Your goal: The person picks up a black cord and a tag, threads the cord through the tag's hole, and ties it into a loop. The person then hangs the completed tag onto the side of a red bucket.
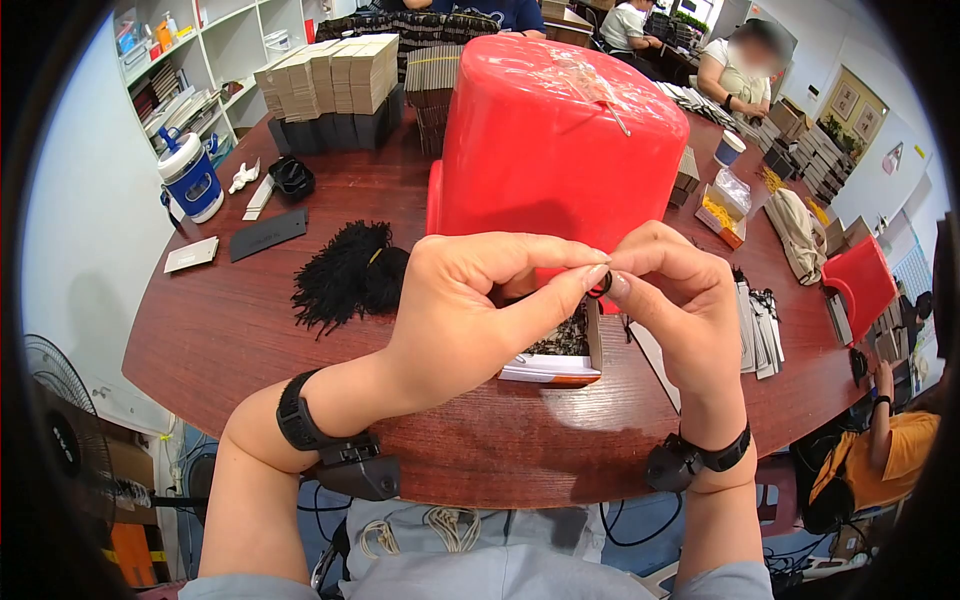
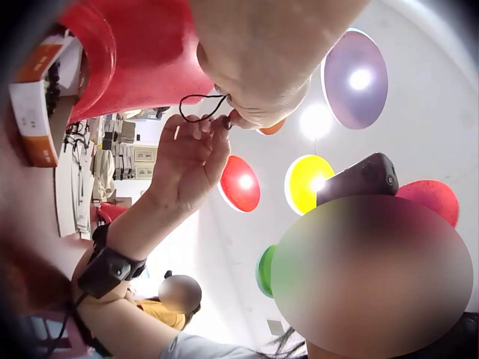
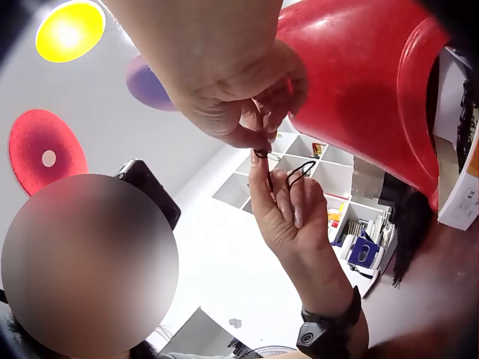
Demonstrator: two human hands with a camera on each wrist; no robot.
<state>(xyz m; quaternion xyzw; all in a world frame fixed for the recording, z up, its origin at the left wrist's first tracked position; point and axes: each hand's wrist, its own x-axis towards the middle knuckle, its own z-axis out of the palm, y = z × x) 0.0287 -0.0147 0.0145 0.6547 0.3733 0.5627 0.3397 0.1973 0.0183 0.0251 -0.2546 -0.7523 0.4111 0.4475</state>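
Observation:
Both hands meet in front of the red plastic bin (image 1: 570,150), fingertips close together. A thin black cord (image 1: 600,286) is pinched between thumb and index finger of the left hand (image 1: 465,310) and of the right hand (image 1: 685,300). In the left wrist view a loop of the cord (image 2: 196,117) hangs out beside the right hand (image 2: 187,161). The right wrist view shows a cord loop (image 3: 301,170) by the left hand (image 3: 296,213). Fingertips partly hide the piece being held. Below the hands is an open box (image 1: 550,372) of small dark pieces.
Left on the table (image 1: 450,450) lie a black tassel bundle (image 1: 345,275), a dark card (image 1: 268,235) and a blue-white jug (image 1: 190,180). Stacked cards (image 1: 335,80) stand behind. To the right are tagged white strips (image 1: 762,335) and a yellow-filled box (image 1: 722,215). Other people sit around.

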